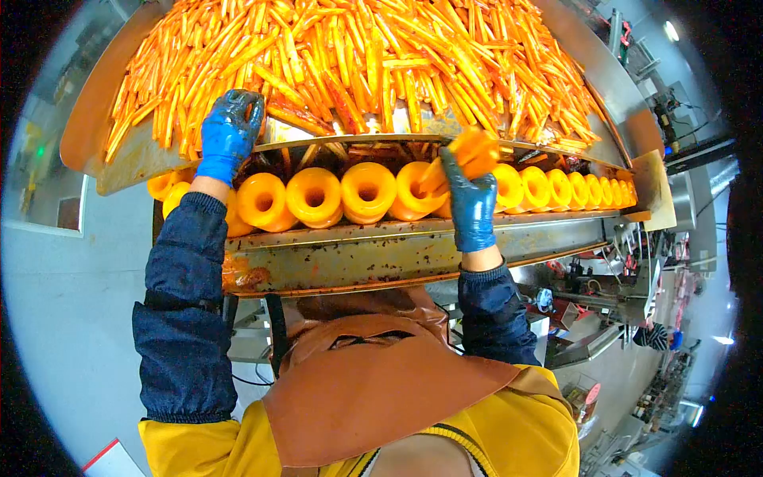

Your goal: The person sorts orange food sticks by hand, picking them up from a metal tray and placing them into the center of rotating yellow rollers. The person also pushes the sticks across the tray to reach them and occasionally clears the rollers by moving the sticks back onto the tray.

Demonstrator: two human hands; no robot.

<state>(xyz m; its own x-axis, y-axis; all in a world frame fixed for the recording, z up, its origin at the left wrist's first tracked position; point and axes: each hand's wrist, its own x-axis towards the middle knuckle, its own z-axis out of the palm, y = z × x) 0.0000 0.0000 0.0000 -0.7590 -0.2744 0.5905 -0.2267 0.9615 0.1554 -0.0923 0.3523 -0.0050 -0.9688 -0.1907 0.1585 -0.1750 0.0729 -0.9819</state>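
Note:
My right hand [474,203], in a blue glove darkened at the fingers, is closed around a small bundle of orange food strips [475,151]. It is over the row of orange cup-like funnels [368,193], and some strips point down toward the mouth of one. My left hand [229,135], gloved in blue too, is at the near edge of the heap of oily orange strips [318,63]. Its fingers are curled together, and whatever they may hold is hidden. The heap covers a sloping metal tray [274,131].
Below the funnels runs a metal trough [350,258] spotted with dark residue. An orange-stained lump [245,274] sits at its left end. A pale board [653,191] stands at the right end. Machinery fills the right background, where a person in a striped top [652,336] is visible.

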